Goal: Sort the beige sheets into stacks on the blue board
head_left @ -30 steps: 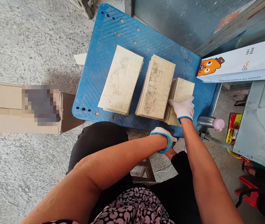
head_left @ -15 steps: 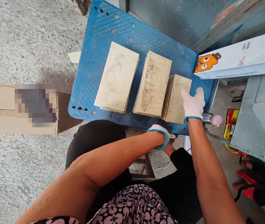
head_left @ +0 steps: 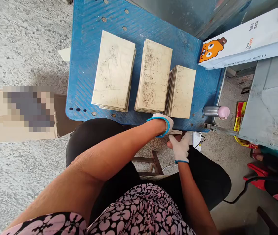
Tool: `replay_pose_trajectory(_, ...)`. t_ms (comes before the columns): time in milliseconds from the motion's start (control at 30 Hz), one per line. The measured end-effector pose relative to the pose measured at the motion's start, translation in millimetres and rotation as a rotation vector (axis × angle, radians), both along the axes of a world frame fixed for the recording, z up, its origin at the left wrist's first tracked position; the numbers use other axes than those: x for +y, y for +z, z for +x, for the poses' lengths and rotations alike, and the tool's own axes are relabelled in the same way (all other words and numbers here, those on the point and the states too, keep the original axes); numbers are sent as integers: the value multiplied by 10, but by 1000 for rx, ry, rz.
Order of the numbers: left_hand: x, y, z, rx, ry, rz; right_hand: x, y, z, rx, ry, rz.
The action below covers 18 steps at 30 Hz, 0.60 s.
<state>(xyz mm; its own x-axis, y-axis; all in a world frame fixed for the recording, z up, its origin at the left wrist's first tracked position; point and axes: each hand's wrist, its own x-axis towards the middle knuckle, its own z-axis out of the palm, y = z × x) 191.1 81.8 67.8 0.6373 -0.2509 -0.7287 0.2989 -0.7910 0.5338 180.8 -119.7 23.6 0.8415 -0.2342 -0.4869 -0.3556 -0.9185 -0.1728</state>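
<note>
Three stacks of thin, pale, rectangular boards lie on a blue plastic table: a left stack, a middle stack and a narrower right stack. My left hand, in a white glove with a blue cuff, is at the table's front edge by the middle stack; its fingers are hidden. My right hand, gloved alike, is below the edge over my lap, thumb and fingers apart, holding nothing visible. Between the hands, pale board edges show below the tabletop, partly hidden.
The blue table has holes along its edges. A steel bottle with a pink lid stands at its right corner. A white carton lies at the back right, a cardboard box at the left. A power strip is below.
My right hand has moved from above the right stack, down and left to below the table edge. The view has shifted slightly; the three stacks stay in place on the table.
</note>
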Motion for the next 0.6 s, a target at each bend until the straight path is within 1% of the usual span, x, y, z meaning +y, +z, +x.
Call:
replay_pose_trajectory(33,1,-4,5,2,-6,4,24,-20,-74,41,24,-56)
replay_pose_trajectory(67,1,-7,10,1,-13,7,57,-45,-126,61,56,-76)
replay_pose_trajectory(167,3,0,21,-17,-59,10,148,-157,-184,44,139,-30)
replay_pose_trajectory(267,4,15,33,-21,-87,-6,181,-286,-176,4,109,-9)
replay_pose_trajectory(433,-4,20,49,33,30,-9,148,-469,-143,-32,73,21)
replay_pose_trajectory(533,-21,-11,37,29,22,-2,109,-562,-144,-96,90,65)
replay_pose_trajectory(600,-33,-43,19,-12,33,-11,81,-595,-160,-143,102,103)
